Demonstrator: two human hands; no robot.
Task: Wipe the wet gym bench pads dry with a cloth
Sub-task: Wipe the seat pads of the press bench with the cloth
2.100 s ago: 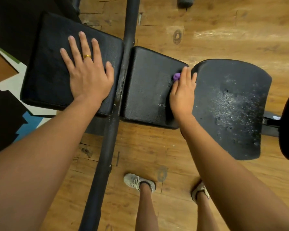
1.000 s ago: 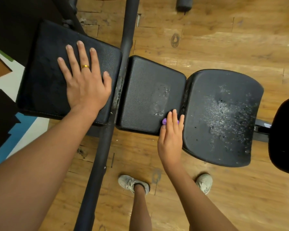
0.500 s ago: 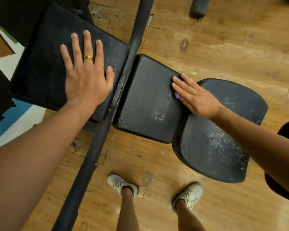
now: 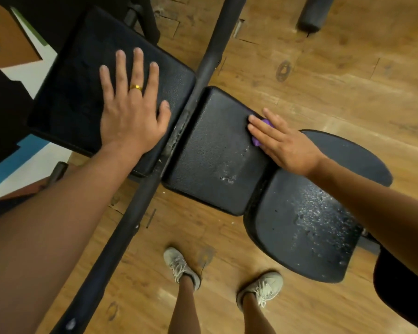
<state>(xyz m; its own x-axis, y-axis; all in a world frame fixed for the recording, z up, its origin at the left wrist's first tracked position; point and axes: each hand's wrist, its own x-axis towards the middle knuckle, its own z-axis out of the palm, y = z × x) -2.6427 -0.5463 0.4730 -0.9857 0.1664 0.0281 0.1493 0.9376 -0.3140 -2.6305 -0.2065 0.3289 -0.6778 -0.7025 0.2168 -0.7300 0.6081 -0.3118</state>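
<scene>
Three black bench pads lie in a row. My left hand [image 4: 130, 112] rests flat, fingers spread, on the left pad [image 4: 77, 88]. My right hand [image 4: 282, 141] presses a small purple cloth [image 4: 256, 140] with straight fingers onto the far right corner of the middle pad [image 4: 212, 160]. Most of the cloth is hidden under the hand. A few droplets sit near the middle pad's front right. The rounded right pad [image 4: 304, 227] is covered with water droplets, and my right forearm crosses over it.
A black metal bar [image 4: 130, 213] runs diagonally between the left and middle pads. My two feet in grey sneakers [image 4: 181, 268] stand on the wooden floor. A black roller end [image 4: 311, 15] lies at the top right, and a dark object [image 4: 401, 290] sits at the right edge.
My right hand swept the cloth from the far right corner of the middle pad to its near edge, then back to the far corner. My left hand stayed on the left pad.
</scene>
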